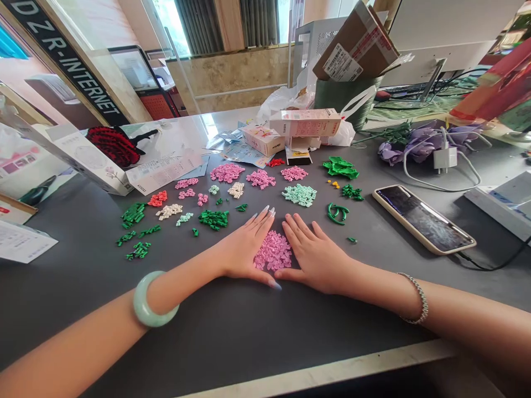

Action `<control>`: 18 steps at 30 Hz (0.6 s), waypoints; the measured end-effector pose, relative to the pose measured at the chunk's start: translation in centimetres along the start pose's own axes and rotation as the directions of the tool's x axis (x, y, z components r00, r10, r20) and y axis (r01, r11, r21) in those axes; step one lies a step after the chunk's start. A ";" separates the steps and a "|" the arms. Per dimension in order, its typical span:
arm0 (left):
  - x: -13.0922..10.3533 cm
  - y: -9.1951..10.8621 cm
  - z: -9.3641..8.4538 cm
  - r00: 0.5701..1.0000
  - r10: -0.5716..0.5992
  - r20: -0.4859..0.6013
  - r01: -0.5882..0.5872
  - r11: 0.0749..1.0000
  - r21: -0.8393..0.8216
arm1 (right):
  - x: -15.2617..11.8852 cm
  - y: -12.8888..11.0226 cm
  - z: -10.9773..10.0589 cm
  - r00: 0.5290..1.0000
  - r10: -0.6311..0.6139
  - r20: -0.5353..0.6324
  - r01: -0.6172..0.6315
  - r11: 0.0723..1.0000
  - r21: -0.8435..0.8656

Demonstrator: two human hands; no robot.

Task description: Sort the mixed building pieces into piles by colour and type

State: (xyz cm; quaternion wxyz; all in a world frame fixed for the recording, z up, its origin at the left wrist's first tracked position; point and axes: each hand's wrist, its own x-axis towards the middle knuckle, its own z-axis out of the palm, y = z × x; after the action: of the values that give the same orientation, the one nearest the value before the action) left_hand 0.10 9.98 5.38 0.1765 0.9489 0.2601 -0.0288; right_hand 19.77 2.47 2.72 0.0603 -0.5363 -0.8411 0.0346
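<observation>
A pile of small pink-purple plastic pieces (pixel 274 252) lies on the dark grey table (pixel 257 331). My left hand (pixel 244 249) rests flat along its left side, fingers stretched forward. On the right side my right hand (pixel 317 257) lies flat too, with its fingers slightly spread. Both hands touch the edges of the pile, and neither grips anything. Just left of my left hand is a heap of dark green pieces (pixel 214 219). Beyond the fingertips sits a mint-green pile (pixel 299 195). Curved green pieces (pixel 338 214) lie beyond my right hand.
Further piles stand behind, including pink pieces (pixel 227 172), cream pieces (pixel 169 211) and leafy green pieces (pixel 341 167). A phone (pixel 425 218) with a cable lies at the right. Pink boxes (pixel 307 122) and a green bin (pixel 344 102) are at the back. An opened white box (pixel 83 160) stands left.
</observation>
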 end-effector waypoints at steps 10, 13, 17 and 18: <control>0.3 -0.3 0.1 0.991 0.129 -0.030 -0.131 0.990 -0.043 | -0.2 0.2 -0.6 0.998 0.038 0.051 -0.044 0.992 0.115; 0.3 -0.3 -0.1 0.978 0.204 -0.052 -0.206 0.978 -0.040 | -0.7 1.7 -1.1 0.996 0.087 0.023 -0.090 0.978 0.191; 0.4 -0.3 -0.2 0.955 0.292 -0.046 -0.291 0.956 0.026 | -1.3 3.5 -2.1 0.976 0.157 -0.154 -0.110 0.955 0.275; 0.4 -0.3 -0.2 0.948 0.316 -0.038 -0.314 0.948 0.048 | -1.3 3.7 -2.4 0.968 0.170 -0.185 -0.110 0.950 0.292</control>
State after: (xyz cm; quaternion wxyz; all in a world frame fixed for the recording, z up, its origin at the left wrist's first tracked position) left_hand 0.32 10.50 5.43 0.1534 0.9821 0.1084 0.0160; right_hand 23.98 2.80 4.51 0.2205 -0.5817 -0.7764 0.1011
